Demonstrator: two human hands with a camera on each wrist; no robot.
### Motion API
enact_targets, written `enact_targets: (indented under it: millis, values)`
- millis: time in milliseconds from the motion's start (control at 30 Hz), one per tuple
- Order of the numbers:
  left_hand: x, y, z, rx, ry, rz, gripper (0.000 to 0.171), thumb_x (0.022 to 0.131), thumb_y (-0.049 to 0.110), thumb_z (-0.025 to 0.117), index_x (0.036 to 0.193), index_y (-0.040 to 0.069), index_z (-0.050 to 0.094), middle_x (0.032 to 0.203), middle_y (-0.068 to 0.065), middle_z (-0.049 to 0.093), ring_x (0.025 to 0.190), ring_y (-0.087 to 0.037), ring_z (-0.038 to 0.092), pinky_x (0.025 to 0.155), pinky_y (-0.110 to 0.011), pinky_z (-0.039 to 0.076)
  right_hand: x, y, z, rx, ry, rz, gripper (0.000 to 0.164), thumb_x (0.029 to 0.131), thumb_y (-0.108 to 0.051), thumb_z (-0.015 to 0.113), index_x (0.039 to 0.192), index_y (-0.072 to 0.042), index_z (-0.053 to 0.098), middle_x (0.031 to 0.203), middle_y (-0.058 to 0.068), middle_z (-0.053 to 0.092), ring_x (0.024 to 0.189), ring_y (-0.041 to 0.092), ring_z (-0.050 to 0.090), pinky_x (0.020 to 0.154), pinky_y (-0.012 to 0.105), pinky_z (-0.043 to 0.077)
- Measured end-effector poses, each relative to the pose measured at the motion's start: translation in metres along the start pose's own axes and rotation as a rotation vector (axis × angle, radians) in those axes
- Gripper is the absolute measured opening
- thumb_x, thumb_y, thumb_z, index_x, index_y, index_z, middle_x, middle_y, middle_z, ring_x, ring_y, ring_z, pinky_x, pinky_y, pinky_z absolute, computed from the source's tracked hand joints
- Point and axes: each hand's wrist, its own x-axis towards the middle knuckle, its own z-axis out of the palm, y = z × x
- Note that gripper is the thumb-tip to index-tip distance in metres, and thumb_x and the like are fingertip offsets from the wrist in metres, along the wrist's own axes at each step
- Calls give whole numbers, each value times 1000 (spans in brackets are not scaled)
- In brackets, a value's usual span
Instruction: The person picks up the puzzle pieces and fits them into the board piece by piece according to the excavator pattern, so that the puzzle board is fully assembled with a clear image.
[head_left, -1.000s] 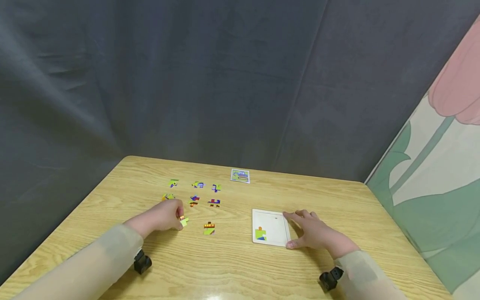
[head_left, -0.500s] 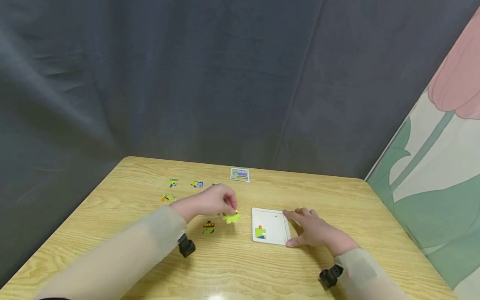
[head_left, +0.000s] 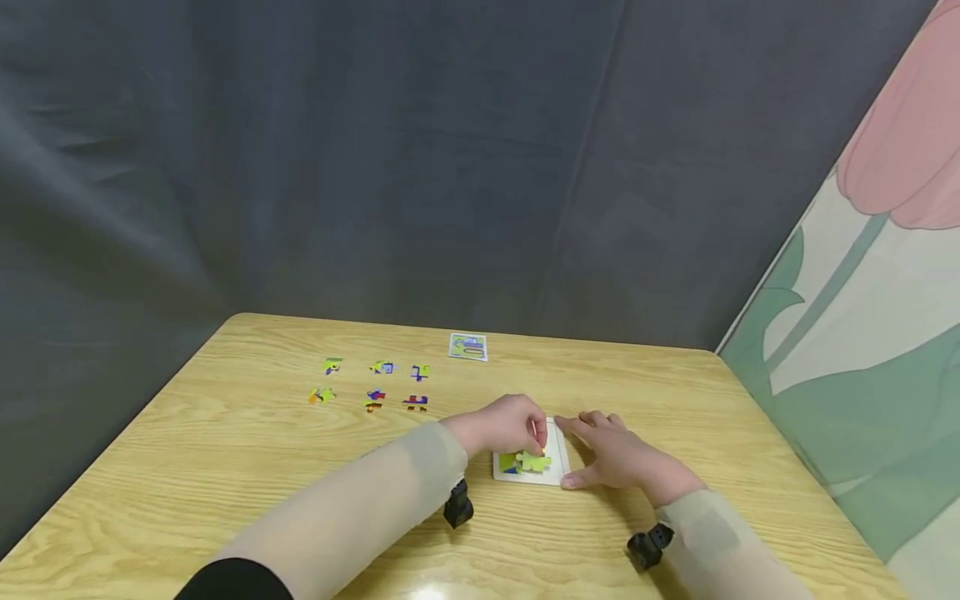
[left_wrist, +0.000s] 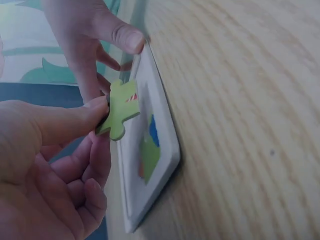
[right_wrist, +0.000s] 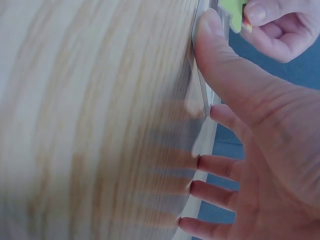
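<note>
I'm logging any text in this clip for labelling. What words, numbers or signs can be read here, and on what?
None can be read.
The small picture card at the table's far edge: print too small to tell.
The green puzzle piece pinched by the left hand: colour shapes only.
The white puzzle tray: no lettering visible.

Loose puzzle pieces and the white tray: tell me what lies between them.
In the head view, only bare table separates the loose pieces from the tray, apart from the left hand reaching to it.
</note>
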Motion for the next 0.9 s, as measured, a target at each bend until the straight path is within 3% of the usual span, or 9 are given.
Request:
enact_targets:
  millis: [167,533,733,900]
  values:
    - [4,-8,3,-47,6,-37,17,84,5,78,75,12,66,67,1,59,55,-10,48,52,-23,40,0,-2,1,-5,-1,-4,97,73,-62,75,151,-16,41,147,27,36,128,49,35,95,66,37]
    - [0,-15,11,13,-7,-28,16,84,7,78,76,14,66,70,3,59,63,-10,51,61,-24,41,0,-1,3,-21,2,15,98,71,-63,75,152,-18,41,147,26,36,128,49,35,96,66,36]
    - [-3,-15,12,107,-9,-13,16,83,8,79,81,16,66,74,4,57,68,-9,49,64,-25,41,-1,-5,0,-8,4,14,97,71,-61,76,151,-18,41,148,27,36,128,50,35,96,67,35]
    - [-6,-13,10,246,17,-23,23,82,20,82,84,16,59,76,5,54,69,-10,49,64,-25,40,-3,-6,-1,4,-4,14,98,71,-61,76,151,-18,41,148,27,35,128,50,35,95,67,36]
